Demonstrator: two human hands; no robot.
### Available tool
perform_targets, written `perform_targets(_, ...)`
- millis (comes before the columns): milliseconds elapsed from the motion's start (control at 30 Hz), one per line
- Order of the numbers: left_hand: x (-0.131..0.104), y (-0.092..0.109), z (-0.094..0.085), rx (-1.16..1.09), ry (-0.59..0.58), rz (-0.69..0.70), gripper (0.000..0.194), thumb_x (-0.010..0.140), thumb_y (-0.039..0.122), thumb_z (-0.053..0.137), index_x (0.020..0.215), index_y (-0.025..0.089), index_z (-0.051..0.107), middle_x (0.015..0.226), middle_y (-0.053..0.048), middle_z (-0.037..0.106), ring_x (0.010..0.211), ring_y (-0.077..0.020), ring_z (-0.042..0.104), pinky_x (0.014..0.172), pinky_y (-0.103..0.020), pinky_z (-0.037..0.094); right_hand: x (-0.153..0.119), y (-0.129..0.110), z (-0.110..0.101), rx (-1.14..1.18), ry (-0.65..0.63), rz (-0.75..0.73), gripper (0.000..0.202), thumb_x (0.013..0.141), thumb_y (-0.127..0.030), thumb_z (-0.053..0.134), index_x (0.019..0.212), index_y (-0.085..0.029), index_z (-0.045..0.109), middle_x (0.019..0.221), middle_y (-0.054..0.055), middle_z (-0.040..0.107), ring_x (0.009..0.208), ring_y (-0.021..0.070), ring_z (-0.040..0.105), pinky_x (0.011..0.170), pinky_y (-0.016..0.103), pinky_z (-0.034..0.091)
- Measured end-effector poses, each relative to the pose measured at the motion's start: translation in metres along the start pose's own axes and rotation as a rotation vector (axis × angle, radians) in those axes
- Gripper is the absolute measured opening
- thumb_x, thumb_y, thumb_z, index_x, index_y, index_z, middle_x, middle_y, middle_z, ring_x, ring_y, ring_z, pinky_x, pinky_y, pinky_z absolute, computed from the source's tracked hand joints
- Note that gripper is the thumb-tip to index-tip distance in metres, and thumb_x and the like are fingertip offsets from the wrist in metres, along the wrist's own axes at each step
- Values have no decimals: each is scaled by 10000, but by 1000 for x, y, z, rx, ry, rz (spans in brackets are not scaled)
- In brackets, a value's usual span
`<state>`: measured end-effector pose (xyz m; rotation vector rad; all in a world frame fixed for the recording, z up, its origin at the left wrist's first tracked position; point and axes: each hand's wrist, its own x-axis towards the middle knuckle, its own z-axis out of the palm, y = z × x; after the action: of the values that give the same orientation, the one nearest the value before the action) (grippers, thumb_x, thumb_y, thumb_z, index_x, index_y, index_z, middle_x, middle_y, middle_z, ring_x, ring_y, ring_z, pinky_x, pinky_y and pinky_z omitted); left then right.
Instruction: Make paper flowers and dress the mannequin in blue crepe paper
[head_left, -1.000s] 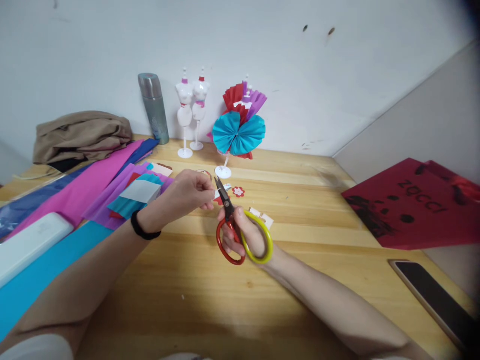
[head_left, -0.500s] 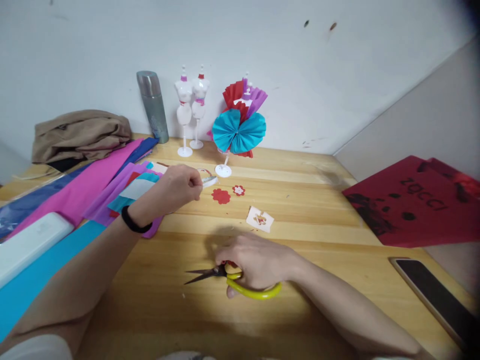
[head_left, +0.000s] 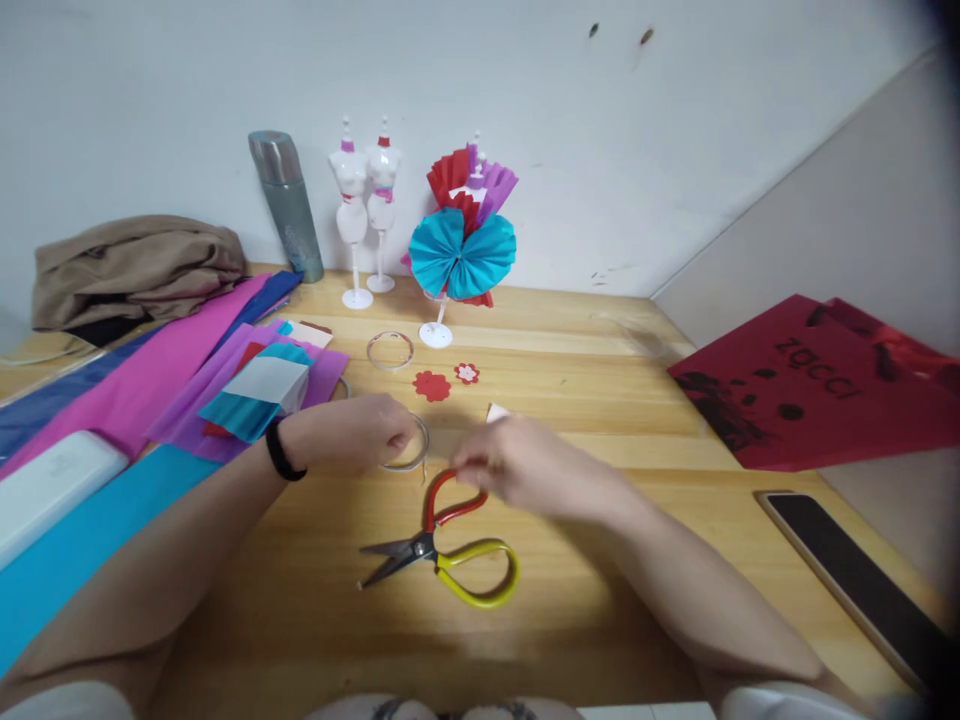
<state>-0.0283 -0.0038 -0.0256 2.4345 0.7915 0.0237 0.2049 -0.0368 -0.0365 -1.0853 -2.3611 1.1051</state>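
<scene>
My left hand point(head_left: 364, 430) is closed around the edge of a thin ring, which looks like a roll of tape point(head_left: 421, 458); a short loose end hangs below it. Just to the right, my right hand point(head_left: 517, 462) has its fingers pinched together; whatever they hold is blurred and too small to make out. Beneath the hands, scissors point(head_left: 424, 548) with one red and one yellow handle lie on the table, blades apart and pointing left. Beyond the hands are a red paper flower point(head_left: 432, 386) and a smaller red-and-white flower point(head_left: 466, 373). The right hand partly covers a pale paper piece point(head_left: 496, 411).
Another ring point(head_left: 390, 351) lies farther back. White mannequin stands point(head_left: 352, 225) and a stand with a blue fan bow point(head_left: 461, 255) are near the wall, beside a flask point(head_left: 289, 210). Coloured paper point(head_left: 247, 390) covers the left; a phone point(head_left: 847, 585) and red bag point(head_left: 810, 385) are right.
My right hand has let go of the scissors, which now lie on the table, and has moved up towards my left hand. The left hand has come lower with the tape ring.
</scene>
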Motion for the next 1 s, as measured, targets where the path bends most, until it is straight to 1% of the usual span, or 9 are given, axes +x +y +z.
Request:
perform_targets(33,0,0,-4,-14,17,-16,246,714,18,465,550,196,421,499,30,483,467,-107,415,494,-257,273,12,12,-9,-31,78,76,113,809,-168,628,724,-185,701,700,26,689,637,157,595,629,273,404)
perform_targets(100,2,1,-13,-69,58,-94,214,766,73,468,589,192,473,498,37,499,441,-99,458,475,-233,295,38,38,-28,-103,304,343,93,811,-162,640,743,-167,703,745,35,710,650,148,599,621,256,410)
perform_targets(133,3,2,-18,-111,85,-143,188,773,103,484,607,189,504,492,41,506,432,-98,481,464,-223,306,51,51,-36,-132,349,412,69,811,-159,649,783,-152,711,767,51,717,650,149,595,611,256,404)
perform_targets(233,7,3,-32,-256,147,-232,133,750,152,532,624,184,559,471,44,516,430,-105,528,436,-199,335,79,81,-48,-197,397,537,126,789,-170,695,672,-126,679,647,67,671,604,149,557,586,264,375)
perform_targets(333,10,4,-45,-334,163,-262,113,717,156,563,607,180,580,465,38,542,412,-98,521,410,-188,331,88,97,-47,-211,375,609,214,814,-244,689,634,-131,666,529,38,596,521,135,513,556,268,360)
perform_targets(467,14,6,-58,-356,190,-258,95,690,164,596,596,173,607,451,38,549,404,-94,517,404,-177,323,88,102,-42,-199,339,634,190,767,-275,732,661,-126,682,545,36,604,507,125,500,546,269,355)
perform_targets(633,24,7,-64,-346,203,-152,77,706,171,596,632,170,619,492,21,592,458,-110,577,448,-180,392,91,106,-40,-189,317,616,223,682,-295,798,593,-143,660,556,28,601,533,125,487,543,275,332)
perform_targets(867,41,-5,-52,-352,238,-161,81,699,167,581,628,176,620,489,31,589,462,-107,584,474,-186,416,86,107,-35,-50,425,522,275,658,-165,766,513,-173,532,479,-18,501,528,113,448,545,268,314)
perform_targets(1000,51,-16,-41,-365,340,-193,72,671,169,577,614,160,619,517,21,583,485,-102,536,474,-196,394,78,90,-40,186,490,414,276,702,-289,744,608,-192,503,530,-9,580,491,101,487,513,246,382)
